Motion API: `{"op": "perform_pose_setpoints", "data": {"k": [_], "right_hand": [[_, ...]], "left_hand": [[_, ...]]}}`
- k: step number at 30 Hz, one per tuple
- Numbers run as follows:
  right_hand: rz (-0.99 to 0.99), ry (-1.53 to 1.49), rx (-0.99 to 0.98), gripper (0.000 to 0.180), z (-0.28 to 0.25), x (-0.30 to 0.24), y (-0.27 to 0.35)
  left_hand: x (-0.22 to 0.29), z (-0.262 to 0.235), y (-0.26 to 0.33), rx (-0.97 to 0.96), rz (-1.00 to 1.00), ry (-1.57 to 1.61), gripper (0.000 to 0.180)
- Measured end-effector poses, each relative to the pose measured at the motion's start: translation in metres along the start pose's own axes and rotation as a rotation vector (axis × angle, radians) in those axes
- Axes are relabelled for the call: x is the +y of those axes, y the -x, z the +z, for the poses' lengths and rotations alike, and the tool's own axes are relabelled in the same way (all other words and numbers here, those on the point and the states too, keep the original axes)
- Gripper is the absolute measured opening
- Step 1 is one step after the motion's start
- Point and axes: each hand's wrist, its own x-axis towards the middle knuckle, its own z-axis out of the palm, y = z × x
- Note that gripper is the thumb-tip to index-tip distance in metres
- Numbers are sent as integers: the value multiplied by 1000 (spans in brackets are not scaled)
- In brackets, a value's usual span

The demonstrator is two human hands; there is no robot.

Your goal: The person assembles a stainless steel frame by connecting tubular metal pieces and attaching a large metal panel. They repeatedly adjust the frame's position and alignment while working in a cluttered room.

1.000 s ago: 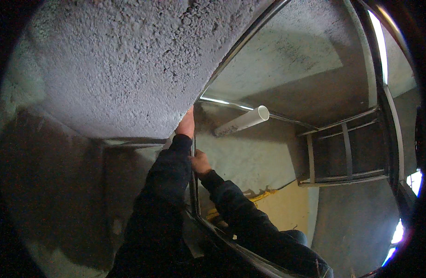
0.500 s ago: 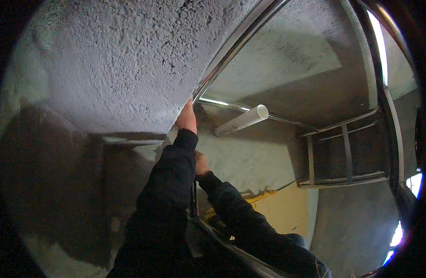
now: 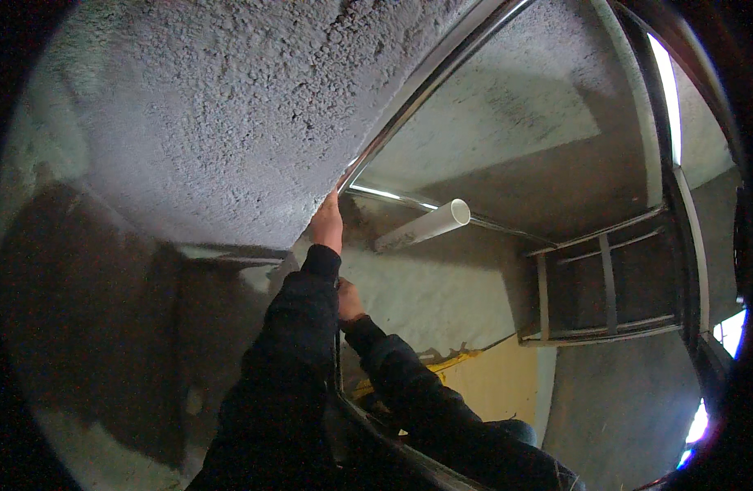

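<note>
My left hand (image 3: 328, 223) reaches up to the lower edge of the rough grey concrete surface (image 3: 221, 147), beside the near end of a shiny metal rail (image 3: 421, 102). Its fingers are mostly hidden at that edge, and what they touch cannot be made out. Below it and a little to the right, my right hand (image 3: 349, 301) is closed, with its fingers turned away behind my left sleeve. A thin dark bar (image 3: 338, 364) runs down from beside the right hand; whether it lies in the grip is hidden. Both arms are in dark sleeves.
A white plastic pipe (image 3: 426, 225) sticks out of the wall just right of my hands. Farther right is a metal frame with crossbars (image 3: 608, 282). A yellowish panel (image 3: 491, 380) stands at lower right, and a dark curved edge (image 3: 409, 458) passes under my right arm.
Both hands sit slightly lower in the picture, and the pipe and the frame have shifted a little down and left with the view. The hands keep nearly the same pose.
</note>
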Motion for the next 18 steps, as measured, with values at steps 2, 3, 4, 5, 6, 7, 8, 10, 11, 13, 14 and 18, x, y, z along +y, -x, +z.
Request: {"op": "perform_pose_setpoints", "data": {"k": [2, 3, 4, 5, 6, 7, 8, 10, 11, 13, 14, 18], "right_hand": [[-16, -34, 9, 21, 3, 5, -1], [-40, -68, 0, 21, 4, 5, -2], [-64, -103, -8, 21, 5, 5, -2], [-106, -47, -4, 20, 1, 13, -3], [-154, 11, -1, 19, -4, 22, -8], [-201, 69, 4, 18, -10, 31, -10], [-120, 32, -39, 21, -2, 26, -11], [74, -28, -66, 26, -7, 21, 0], [75, 24, -75, 26, -4, 15, 2], [77, 128, -96, 25, 0, 4, 5], [9, 90, -74, 22, 1, 10, 7], [-116, -41, 24, 15, 11, 18, 19]], "left_hand": [[3, -1, -2, -60, 64, 44, 38], [7, 3, 0, -26, 67, 71, 38], [10, 8, 3, 8, 70, 98, 38], [20, 15, 9, 34, 68, 129, 37], [25, 18, 11, 25, -5, 115, 37], [23, 23, 9, 61, 12, 143, 36], [16, 18, -3, 119, 44, 162, 36], [16, 14, 0, 42, -24, 301, 34], [27, 13, 1, 25, 67, 294, 34], [9, 8, -15, 68, 70, 279, 35], [4, 10, -17, 75, 49, 283, 36], [24, 13, -3, 41, 9, 311, 39]]}}
